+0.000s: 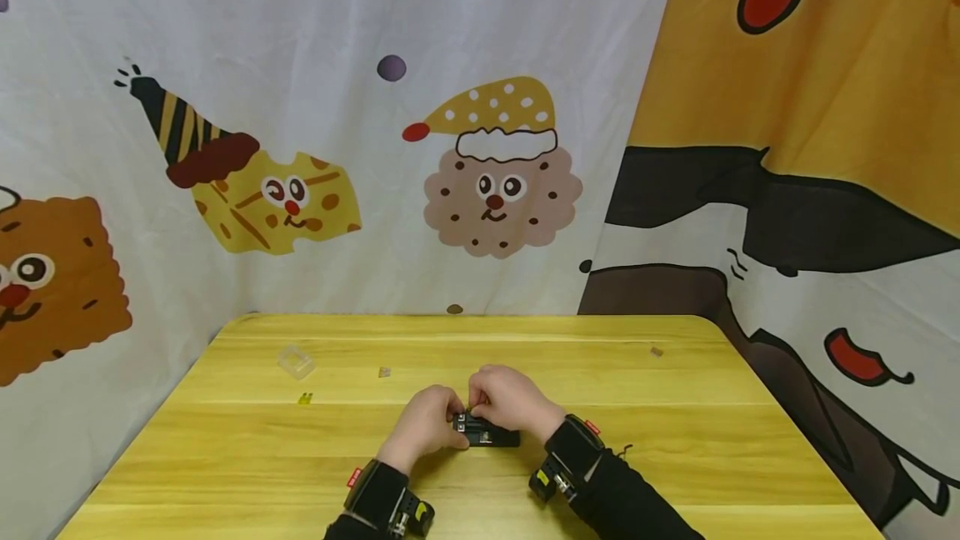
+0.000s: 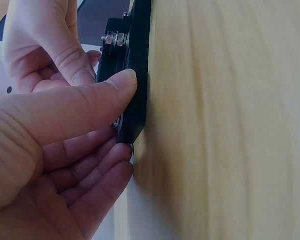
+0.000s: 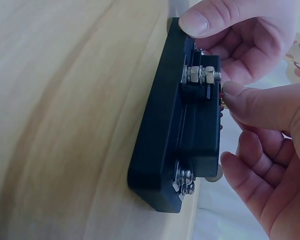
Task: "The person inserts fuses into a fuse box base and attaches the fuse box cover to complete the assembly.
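A black plastic terminal block [image 1: 498, 438] with metal bolts and nuts [image 3: 194, 75] lies on the wooden table in front of me. My left hand [image 1: 426, 427] grips its left end, thumb on the near side and fingertips at the end. From above, my right hand [image 1: 513, 398] reaches over the raised part of the block. In the right wrist view, its thumb [image 3: 262, 106] and a finger pinch a small yellowish piece [image 3: 222, 102] at the block's top face. Most of that piece is hidden behind the thumb.
At the back left lies a clear plastic cover [image 1: 296, 362], with a small yellow two-pronged piece [image 1: 305, 398] nearer me. Small flat pieces lie left of centre [image 1: 385, 372] and at the back right [image 1: 657, 352]. A printed curtain [image 1: 315, 40] hangs behind the table.
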The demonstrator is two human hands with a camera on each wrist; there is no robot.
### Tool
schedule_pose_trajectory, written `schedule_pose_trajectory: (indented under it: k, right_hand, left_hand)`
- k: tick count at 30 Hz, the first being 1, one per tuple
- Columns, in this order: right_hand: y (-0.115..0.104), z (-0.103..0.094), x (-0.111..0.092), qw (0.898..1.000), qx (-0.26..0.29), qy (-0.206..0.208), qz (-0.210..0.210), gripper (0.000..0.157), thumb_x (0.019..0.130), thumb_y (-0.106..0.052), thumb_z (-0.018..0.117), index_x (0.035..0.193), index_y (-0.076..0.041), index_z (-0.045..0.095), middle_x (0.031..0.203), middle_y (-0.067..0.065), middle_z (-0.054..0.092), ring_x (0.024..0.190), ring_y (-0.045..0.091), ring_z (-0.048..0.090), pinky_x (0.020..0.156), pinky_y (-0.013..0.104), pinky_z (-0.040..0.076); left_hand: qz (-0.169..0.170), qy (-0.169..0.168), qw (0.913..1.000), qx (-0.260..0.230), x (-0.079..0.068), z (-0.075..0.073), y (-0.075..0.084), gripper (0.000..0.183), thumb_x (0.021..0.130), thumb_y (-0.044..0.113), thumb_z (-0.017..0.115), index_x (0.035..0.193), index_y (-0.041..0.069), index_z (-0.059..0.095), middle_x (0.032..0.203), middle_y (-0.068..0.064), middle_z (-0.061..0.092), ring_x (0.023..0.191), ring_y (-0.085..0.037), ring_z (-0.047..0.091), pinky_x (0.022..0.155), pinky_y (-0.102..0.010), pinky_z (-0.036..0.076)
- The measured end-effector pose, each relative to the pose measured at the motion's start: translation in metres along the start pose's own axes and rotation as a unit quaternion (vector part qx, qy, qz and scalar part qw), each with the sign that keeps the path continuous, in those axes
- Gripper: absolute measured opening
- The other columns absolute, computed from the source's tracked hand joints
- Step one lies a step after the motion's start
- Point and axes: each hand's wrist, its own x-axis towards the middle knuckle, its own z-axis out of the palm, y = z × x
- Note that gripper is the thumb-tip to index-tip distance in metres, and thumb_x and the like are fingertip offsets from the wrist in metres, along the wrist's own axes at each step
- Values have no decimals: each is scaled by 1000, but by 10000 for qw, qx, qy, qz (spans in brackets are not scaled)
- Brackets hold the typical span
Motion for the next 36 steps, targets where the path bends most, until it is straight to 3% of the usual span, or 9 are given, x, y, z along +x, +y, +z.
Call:
schedule_pose_trajectory:
  k: [16,25,36]
  right_hand:
    - [1,0,4,9996,182,-107,196,23,80,-15,83,74,-23,63,74,-14,53,69,2,49,65,21,44]
    - [1,-2,6,9966,617,-230,503,23,79,-12,84,71,-20,64,69,-15,56,66,1,51,64,21,45]
    - [1,0,2,9979,501,-226,339,22,82,-12,82,76,-19,62,74,-14,55,70,3,49,67,21,44]
  left_hand:
    - [-30,-49,10000,-14,0,0,-1,37,59,10,94,84,5,68,74,0,54,66,-15,46,62,-30,41]
    - [-60,-94,9999,-52,0,0,0,37,59,9,93,85,4,68,76,-1,56,66,-15,47,63,-31,41]
    - [-84,-58,9999,14,0,0,1,37,59,10,94,85,5,68,77,-1,56,67,-15,47,63,-31,42]
